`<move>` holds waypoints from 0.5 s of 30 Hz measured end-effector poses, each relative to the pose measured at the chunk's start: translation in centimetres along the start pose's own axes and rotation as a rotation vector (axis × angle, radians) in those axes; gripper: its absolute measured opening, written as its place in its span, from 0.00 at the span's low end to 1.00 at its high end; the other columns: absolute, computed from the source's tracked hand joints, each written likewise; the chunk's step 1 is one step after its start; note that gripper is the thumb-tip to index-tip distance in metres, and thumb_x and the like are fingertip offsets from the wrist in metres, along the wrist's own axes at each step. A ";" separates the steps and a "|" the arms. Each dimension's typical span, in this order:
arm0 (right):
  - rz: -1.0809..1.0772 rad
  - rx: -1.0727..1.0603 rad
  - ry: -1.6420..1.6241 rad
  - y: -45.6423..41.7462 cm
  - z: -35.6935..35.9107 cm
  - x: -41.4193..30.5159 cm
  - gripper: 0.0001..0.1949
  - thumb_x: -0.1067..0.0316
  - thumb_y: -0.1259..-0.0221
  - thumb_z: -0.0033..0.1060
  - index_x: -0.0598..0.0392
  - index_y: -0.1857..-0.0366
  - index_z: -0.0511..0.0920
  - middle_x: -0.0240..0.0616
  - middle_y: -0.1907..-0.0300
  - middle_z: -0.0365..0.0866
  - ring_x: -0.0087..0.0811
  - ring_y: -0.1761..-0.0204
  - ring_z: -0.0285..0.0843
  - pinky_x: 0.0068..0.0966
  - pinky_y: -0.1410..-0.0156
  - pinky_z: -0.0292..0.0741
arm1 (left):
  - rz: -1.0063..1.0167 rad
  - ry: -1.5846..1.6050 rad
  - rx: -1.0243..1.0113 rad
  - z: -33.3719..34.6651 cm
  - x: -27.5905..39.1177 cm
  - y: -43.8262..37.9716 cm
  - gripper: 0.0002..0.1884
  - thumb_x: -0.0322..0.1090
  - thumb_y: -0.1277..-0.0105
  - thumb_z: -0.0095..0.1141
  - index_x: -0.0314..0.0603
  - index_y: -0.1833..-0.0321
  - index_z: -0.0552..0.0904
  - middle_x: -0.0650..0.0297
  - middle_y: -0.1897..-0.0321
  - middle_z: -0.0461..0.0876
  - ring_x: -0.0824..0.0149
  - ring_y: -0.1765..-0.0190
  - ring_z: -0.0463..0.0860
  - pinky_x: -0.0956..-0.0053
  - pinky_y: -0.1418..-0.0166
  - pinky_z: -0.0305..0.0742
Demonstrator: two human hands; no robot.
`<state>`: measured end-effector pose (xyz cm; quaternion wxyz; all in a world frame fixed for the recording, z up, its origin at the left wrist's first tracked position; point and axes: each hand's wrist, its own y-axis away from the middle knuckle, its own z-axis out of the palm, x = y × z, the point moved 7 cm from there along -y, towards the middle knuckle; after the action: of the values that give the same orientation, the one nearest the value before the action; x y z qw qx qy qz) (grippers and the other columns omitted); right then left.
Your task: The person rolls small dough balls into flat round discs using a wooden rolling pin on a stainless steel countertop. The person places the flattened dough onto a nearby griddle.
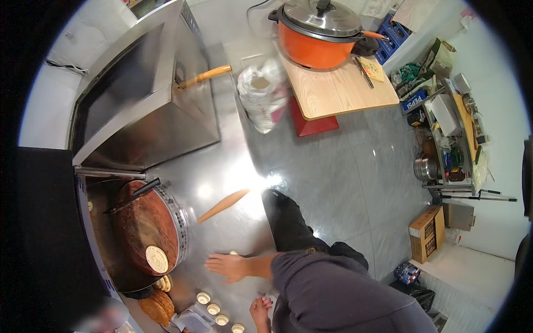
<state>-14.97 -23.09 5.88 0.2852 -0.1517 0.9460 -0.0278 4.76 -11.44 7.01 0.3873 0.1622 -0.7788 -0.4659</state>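
Note:
My right hand (pixel 227 266) lies palm down with its fingers stretched out over the steel counter (pixel 183 266). A small pale dough piece (pixel 234 252) shows partly at its upper edge. Nearer my body, my left hand (pixel 261 309) has curled fingers; whether it holds anything is unclear. Several round dough pieces (pixel 213 309) lie in a row beside a clear plastic container (pixel 195 321). A tapered wooden rolling pin (pixel 223 205) rests farther up the counter. On the round brown griddle (pixel 145 229) are a flat dough disc (pixel 157 259) and a black-handled tool (pixel 145 187).
Browned flatbreads (pixel 157 307) are stacked beside the griddle. A large steel appliance (pixel 166 120) stands on the counter, a wooden handle (pixel 206 76) beside it. Beyond are a white plastic bag (pixel 263 98) and an orange pot (pixel 316 45) on a wooden table (pixel 339 93). Shelves (pixel 458 137) line the right wall.

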 end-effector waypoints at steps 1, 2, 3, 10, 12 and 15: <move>-0.051 -0.012 0.008 1.9 0.9 0.0 0.52 0.31 0.30 0.55 0.67 0.16 0.55 0.52 0.11 0.49 0.47 0.09 0.42 0.53 0.08 0.40 | 0.037 -0.052 -0.061 -0.3 -0.5 -1.6 0.22 0.50 0.15 0.53 0.34 0.56 0.85 0.58 0.69 0.90 0.68 0.70 0.88 0.75 0.68 0.81; -0.111 0.009 -0.004 5.1 1.3 -0.2 0.52 0.31 0.30 0.56 0.66 0.16 0.56 0.51 0.11 0.49 0.47 0.09 0.43 0.53 0.08 0.40 | 0.069 -0.065 -0.107 -0.9 -1.8 -3.3 0.22 0.50 0.15 0.53 0.34 0.56 0.85 0.58 0.69 0.90 0.68 0.71 0.88 0.75 0.68 0.80; -0.193 0.010 -0.028 9.2 1.8 -0.8 0.52 0.30 0.31 0.57 0.66 0.16 0.56 0.51 0.11 0.50 0.47 0.10 0.44 0.54 0.09 0.40 | 0.090 -0.051 -0.139 -1.1 -3.6 -3.5 0.22 0.50 0.15 0.53 0.34 0.56 0.86 0.58 0.69 0.90 0.69 0.71 0.88 0.76 0.68 0.80; -0.038 -0.453 -0.077 2.0 -2.2 -1.9 0.53 0.34 0.35 0.66 0.65 0.17 0.58 0.52 0.14 0.57 0.47 0.12 0.49 0.55 0.09 0.41 | 0.074 0.167 0.096 0.6 -4.0 -2.1 0.25 0.52 0.14 0.50 0.35 0.54 0.88 0.59 0.68 0.91 0.70 0.67 0.89 0.74 0.63 0.81; 0.018 -0.332 -0.047 -3.1 -0.4 -1.1 0.51 0.31 0.31 0.58 0.65 0.16 0.59 0.50 0.13 0.55 0.46 0.11 0.46 0.54 0.09 0.41 | 0.089 0.165 0.137 0.6 -3.0 -1.8 0.24 0.53 0.14 0.50 0.38 0.55 0.87 0.60 0.66 0.91 0.69 0.65 0.89 0.72 0.61 0.80; -0.031 -0.172 0.083 -5.8 1.0 -1.7 0.49 0.29 0.26 0.48 0.64 0.17 0.60 0.47 0.12 0.54 0.45 0.11 0.45 0.53 0.10 0.42 | 0.074 0.232 0.224 1.1 -3.3 -0.4 0.23 0.52 0.14 0.49 0.40 0.57 0.85 0.61 0.66 0.90 0.68 0.63 0.89 0.72 0.61 0.79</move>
<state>-11.55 -28.12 6.77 0.2311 -0.1889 0.9535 0.0428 6.00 -8.98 4.89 0.4712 0.2283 -0.7813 -0.3397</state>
